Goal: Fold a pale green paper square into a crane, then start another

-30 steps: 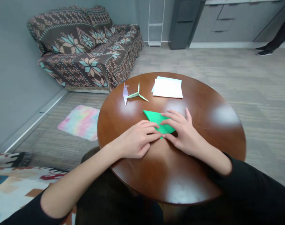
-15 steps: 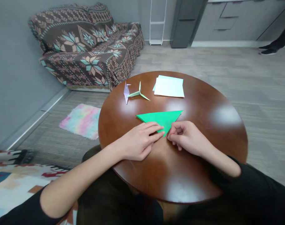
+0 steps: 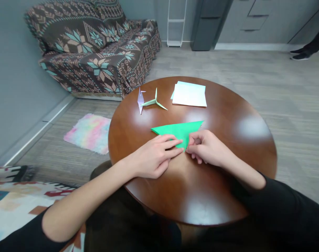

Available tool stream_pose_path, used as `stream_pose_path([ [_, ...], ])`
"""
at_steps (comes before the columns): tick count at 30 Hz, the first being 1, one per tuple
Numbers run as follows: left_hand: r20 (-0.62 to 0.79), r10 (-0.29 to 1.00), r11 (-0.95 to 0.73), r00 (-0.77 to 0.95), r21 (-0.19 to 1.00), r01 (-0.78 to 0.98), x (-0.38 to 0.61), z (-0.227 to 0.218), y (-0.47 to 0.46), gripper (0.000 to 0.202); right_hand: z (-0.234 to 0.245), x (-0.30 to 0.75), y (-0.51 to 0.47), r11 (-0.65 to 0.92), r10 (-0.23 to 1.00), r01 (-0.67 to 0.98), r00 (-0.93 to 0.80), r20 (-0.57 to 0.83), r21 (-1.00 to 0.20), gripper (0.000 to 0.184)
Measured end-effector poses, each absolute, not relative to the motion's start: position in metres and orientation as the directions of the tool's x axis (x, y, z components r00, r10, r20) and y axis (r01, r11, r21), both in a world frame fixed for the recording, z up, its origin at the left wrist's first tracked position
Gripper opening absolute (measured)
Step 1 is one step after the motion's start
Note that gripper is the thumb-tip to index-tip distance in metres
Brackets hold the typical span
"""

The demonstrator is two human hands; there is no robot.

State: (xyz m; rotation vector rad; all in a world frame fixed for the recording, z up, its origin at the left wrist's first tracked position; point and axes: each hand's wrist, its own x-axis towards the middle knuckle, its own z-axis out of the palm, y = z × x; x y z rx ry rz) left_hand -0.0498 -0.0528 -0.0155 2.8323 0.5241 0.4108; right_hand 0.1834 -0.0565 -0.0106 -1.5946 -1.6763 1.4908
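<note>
A green sheet of origami paper [image 3: 176,128], folded into a triangle, lies on the round table with its long edge on the far side and one corner toward me. My left hand [image 3: 159,154] rests on it from the left, fingers stretched out and flat over the near left part. From the right, my right hand [image 3: 205,147] has its thumb and index finger pinched together at the near corner. Those fingertips touch the paper's right edge and partly cover it. How the layers lie under my fingers is hidden.
On the brown table [image 3: 243,150], a purple paper crane [image 3: 140,101] and a pale green three-armed paper piece [image 3: 155,101] stand far left. Behind the green triangle lies a stack of pale paper [image 3: 189,95]. A patterned sofa [image 3: 101,66] is beyond; a person's legs [image 3: 310,45] show far right.
My right hand has shifted slightly left, its pinched fingers now overlapping more of the paper's right edge. My left hand stays on the paper. The view has tilted down a little.
</note>
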Motion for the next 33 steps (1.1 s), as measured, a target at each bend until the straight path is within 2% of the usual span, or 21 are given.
stream_pose_path([
  [22,0.230,0.385,-0.906,0.894,0.279,0.318,-0.0496,-0.0167,-0.0527,0.054,-0.0081,0.1827,-0.0552,-0.228,0.881,0.480,-0.268,-0.389,-0.847,0.013],
  [30,0.223,0.417,-0.882,0.881,0.334,0.333,-0.0490,-0.0127,-0.0511,0.055,-0.0091,0.1849,-0.0543,-0.221,0.872,0.469,-0.298,-0.388,-0.855,0.014],
  [33,0.222,0.425,-0.875,0.877,0.349,0.336,-0.0485,-0.0116,-0.0518,0.057,-0.0107,0.1898,-0.0589,-0.151,0.890,0.447,-0.327,-0.318,-0.882,0.011],
])
